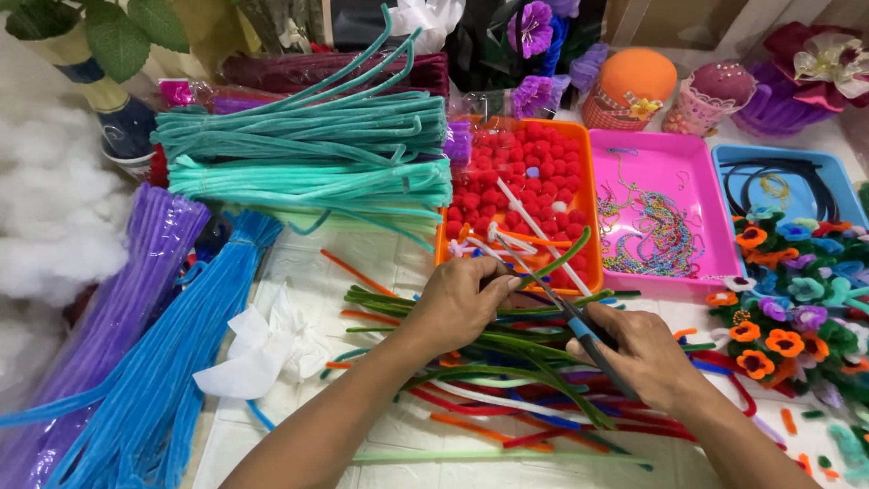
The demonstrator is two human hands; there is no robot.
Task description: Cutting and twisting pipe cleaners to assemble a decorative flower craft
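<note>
Green pipe cleaner (563, 258) pinched in left hand (457, 303), tip raised over orange tray (593, 263); scissors (579, 330) gripped in right hand (643, 353), blades at the stem. Cut seemingly not yet made. Loose stems (507, 398) heaped beneath, finished flowers (783, 317) piled rightward.

pipe cleaners (507, 362): fuzzy, matt | trays (665, 149): glossy plastic | scissors (579, 330): metal blades, blue plastic handle | stuffing (45, 217): fluffy
</note>
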